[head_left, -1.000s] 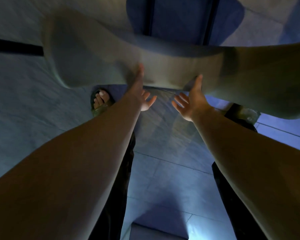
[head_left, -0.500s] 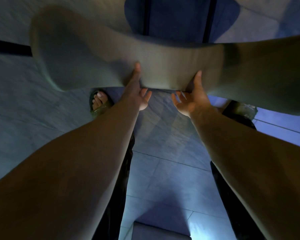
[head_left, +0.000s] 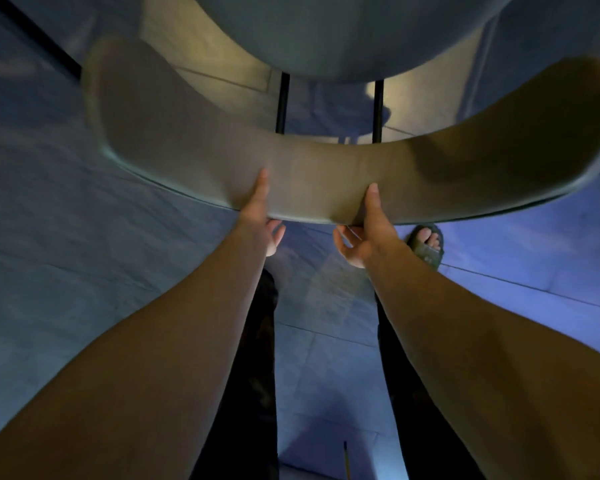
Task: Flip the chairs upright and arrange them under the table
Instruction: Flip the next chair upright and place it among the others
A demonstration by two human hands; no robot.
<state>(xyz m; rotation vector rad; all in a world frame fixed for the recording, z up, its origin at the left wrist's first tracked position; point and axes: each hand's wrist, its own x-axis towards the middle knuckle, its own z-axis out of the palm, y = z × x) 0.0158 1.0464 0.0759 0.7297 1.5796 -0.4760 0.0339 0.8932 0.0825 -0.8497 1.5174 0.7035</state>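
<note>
The curved beige backrest of a chair (head_left: 194,157) spans the view in front of me, its two ends bending away. Two black bars (head_left: 282,102) run from it up to a rounded pale surface (head_left: 326,32); whether that is the chair's seat or the table top I cannot tell. My left hand (head_left: 261,216) and my right hand (head_left: 365,230) grip the near edge of the backrest side by side at its middle. Both thumbs press on the top face and the fingers curl underneath.
Grey floor tiles lie all around, dimly lit with a blue cast. My sandalled foot (head_left: 426,244) stands just right of my right hand, and dark trouser legs (head_left: 253,375) run below. A black strip (head_left: 32,32) crosses the upper left. A thin yellow stick (head_left: 345,459) shows at the bottom.
Both hands have closed their hold on the backrest edge, thumbs now flat on top. The chair has moved away from me, and the rounded pale surface has come into view above it.
</note>
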